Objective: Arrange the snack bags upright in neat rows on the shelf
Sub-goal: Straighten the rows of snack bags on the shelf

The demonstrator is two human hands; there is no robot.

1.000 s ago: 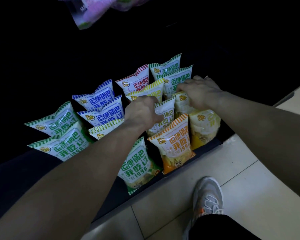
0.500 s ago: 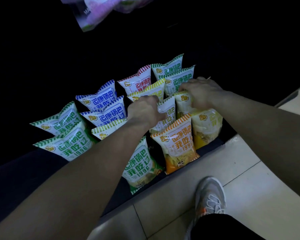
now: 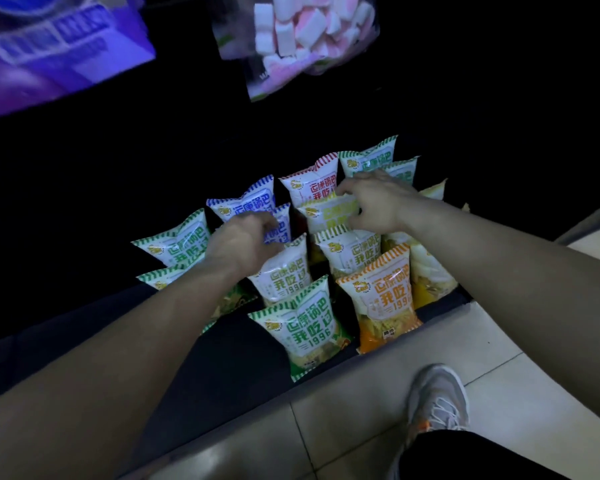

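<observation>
While both bare forearms reach in from six o'clock, the left hand (image 3: 243, 242) sits curled over the top edge of a white snack bag with pale yellow trim (image 3: 284, 268), its fingers narrow and bent down behind that bag; whether they actually pinch it I cannot tell. At about one o'clock from it, the right hand (image 3: 378, 202) grips the top of a yellow-striped white snack bag (image 3: 329, 213), thumb in front and fingers curled over the back. Glossy striped snack bags stand upright in rough rows on the dark low shelf (image 3: 229, 362). A green-striped bag (image 3: 305, 334) and an orange-striped bag (image 3: 385, 299) stand at the front edge, with another green-striped one (image 3: 177, 244) at nine o'clock, blue-striped ones (image 3: 243, 202) behind the left hand, and a red-striped bag (image 3: 312, 181) at twelve o'clock. The forearms hide several bags in the left and right rows. Overhead at twelve o'clock hangs a clear bag of pink and white marshmallow cubes (image 3: 298, 32), and a blurred purple package (image 3: 49, 46) lies at ten o'clock. At five o'clock a grey laced trainer (image 3: 437, 400) stands on the pale tiled floor (image 3: 520, 368), close beside the shelf.
</observation>
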